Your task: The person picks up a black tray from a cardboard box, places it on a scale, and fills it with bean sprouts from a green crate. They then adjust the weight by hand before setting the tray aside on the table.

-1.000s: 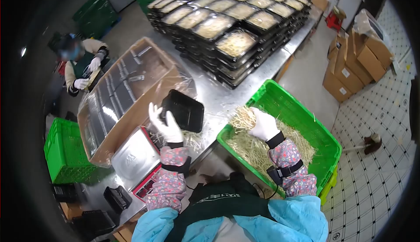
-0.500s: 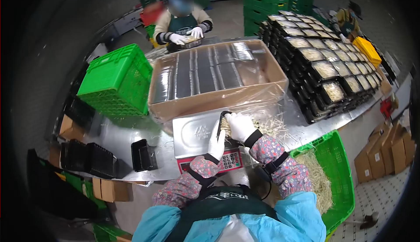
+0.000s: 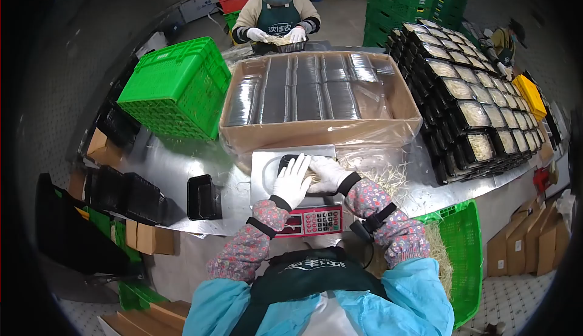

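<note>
A black plastic tray (image 3: 290, 162) rests on the silver plate of a weighing scale (image 3: 262, 175). My left hand (image 3: 293, 182), in a white glove, lies over the tray's left part with its fingers stretched out. My right hand (image 3: 328, 174), also gloved in white, lies palm down over the tray's right part with its fingers pointing left. Between them only a little of the pale, sprout-like strands shows; most of the tray's contents is hidden. Loose pale strands (image 3: 388, 178) lie scattered right of the scale. An empty black tray (image 3: 204, 197) stands to the left.
Beyond the scale stands a cardboard box (image 3: 316, 134) of stacked black trays. A green crate (image 3: 173, 87) is left, stacked filled trays (image 3: 473, 114) right. A green bin (image 3: 464, 263) of strands sits below right. A co-worker (image 3: 278, 20) handles a tray opposite.
The tray, tilted in my hands before, now lies flat on the scale. My left hand has shifted from its side to over its top, fingers spread. The view has shifted slightly.
</note>
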Action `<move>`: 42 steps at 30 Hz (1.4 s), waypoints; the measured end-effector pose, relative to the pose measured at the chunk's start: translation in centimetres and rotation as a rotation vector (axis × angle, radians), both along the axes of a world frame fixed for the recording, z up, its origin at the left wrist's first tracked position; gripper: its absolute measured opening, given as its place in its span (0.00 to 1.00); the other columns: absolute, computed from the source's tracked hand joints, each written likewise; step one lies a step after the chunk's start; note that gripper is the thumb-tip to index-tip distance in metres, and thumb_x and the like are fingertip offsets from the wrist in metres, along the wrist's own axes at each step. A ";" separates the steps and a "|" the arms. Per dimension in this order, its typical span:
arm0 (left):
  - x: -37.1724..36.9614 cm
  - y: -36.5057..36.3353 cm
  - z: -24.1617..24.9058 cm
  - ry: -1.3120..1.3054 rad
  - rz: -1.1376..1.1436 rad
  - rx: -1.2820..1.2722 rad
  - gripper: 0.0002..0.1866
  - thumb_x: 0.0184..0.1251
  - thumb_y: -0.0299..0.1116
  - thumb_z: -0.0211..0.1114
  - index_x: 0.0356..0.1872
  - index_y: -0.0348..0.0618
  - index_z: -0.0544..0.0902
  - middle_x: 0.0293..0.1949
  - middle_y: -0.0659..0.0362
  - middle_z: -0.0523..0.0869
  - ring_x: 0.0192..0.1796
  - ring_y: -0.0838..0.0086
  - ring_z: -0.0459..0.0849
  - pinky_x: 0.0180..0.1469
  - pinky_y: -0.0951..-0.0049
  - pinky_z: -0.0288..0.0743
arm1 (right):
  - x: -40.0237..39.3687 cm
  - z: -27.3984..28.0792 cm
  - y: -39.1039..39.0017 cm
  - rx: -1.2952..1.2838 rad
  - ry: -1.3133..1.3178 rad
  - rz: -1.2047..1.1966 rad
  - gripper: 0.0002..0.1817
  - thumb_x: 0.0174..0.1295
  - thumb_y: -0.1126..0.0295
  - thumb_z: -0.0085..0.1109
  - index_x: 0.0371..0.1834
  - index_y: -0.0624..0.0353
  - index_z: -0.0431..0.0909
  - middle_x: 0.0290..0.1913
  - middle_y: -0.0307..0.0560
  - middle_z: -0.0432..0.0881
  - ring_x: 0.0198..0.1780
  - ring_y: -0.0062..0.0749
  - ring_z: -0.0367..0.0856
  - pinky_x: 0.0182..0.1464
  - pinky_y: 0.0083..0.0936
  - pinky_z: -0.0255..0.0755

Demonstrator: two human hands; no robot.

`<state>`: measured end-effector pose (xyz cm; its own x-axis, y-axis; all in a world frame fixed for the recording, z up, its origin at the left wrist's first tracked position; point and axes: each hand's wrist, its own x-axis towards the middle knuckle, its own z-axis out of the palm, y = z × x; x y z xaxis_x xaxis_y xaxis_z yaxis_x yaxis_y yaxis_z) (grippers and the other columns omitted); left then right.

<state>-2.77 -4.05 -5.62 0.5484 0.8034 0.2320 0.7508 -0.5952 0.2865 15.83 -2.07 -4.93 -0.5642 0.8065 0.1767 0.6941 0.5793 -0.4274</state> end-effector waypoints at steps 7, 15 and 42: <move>0.8 0.2 -1.1 0.062 0.042 0.095 0.26 0.71 0.43 0.51 0.68 0.48 0.68 0.68 0.51 0.70 0.67 0.53 0.68 0.65 0.54 0.63 | 6.0 4.8 -1.2 -0.110 -0.303 -0.143 0.36 0.41 0.55 0.74 0.55 0.60 0.77 0.56 0.62 0.76 0.59 0.52 0.74 0.57 0.41 0.72; 1.3 0.1 -1.4 0.072 0.100 0.089 0.27 0.71 0.44 0.52 0.69 0.47 0.67 0.68 0.51 0.70 0.68 0.52 0.68 0.65 0.55 0.63 | 7.3 2.7 -0.5 -0.050 -0.074 -0.283 0.08 0.53 0.63 0.63 0.30 0.53 0.86 0.30 0.55 0.84 0.36 0.50 0.84 0.41 0.42 0.77; -1.6 -0.1 3.8 -0.048 -0.124 0.071 0.53 0.47 0.59 0.70 0.71 0.37 0.60 0.71 0.45 0.61 0.74 0.50 0.56 0.73 0.51 0.49 | 2.1 1.5 -2.2 0.167 0.460 -0.249 0.27 0.64 0.67 0.60 0.65 0.66 0.68 0.59 0.61 0.76 0.64 0.51 0.72 0.66 0.39 0.65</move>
